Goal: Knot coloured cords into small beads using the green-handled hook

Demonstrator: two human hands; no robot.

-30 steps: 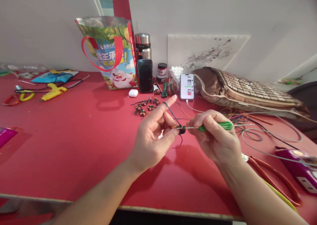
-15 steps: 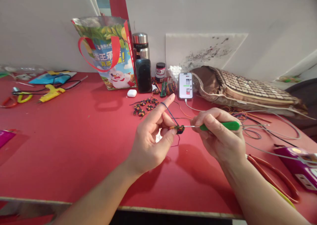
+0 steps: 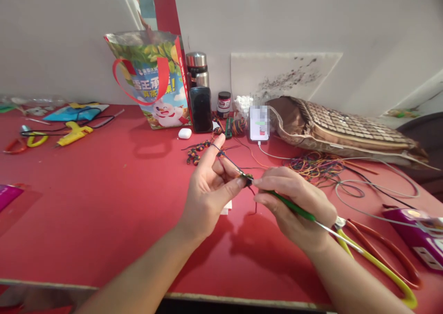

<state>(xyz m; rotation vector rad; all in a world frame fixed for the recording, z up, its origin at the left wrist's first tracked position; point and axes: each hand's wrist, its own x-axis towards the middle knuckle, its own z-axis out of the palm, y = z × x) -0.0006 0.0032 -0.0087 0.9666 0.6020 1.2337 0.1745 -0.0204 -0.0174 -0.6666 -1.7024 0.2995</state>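
My left hand [image 3: 207, 194] pinches a small dark multicoloured crochet piece [image 3: 247, 180] between thumb and fingers. A strand of dark yarn [image 3: 232, 159] runs from the piece up over my raised left index finger. My right hand [image 3: 304, 212] grips a crochet hook [image 3: 294, 205] by its green handle, with a metal shaft sticking out behind toward the wrist. The hook's front tip is at the crochet piece, and a loose yarn tail hangs below. Beyond my left hand lie several crocheted multicoloured pieces [image 3: 194, 157], partly covered by it.
Pliers [image 3: 380, 264] with red and yellow handles lie by my right forearm, near a purple power strip [image 3: 411, 233]. Tangled yarn [image 3: 316, 166], a propped phone [image 3: 259, 125] and a brown bag [image 3: 346, 129] sit behind. Leftward are a shopping bag [image 3: 152, 83] and yellow glue gun [image 3: 74, 134].
My right hand has turned: the hook's rear end swings from pointing right to pointing down toward my forearm. Its front tip now angles up-left at the piece. My left index finger has shifted left.
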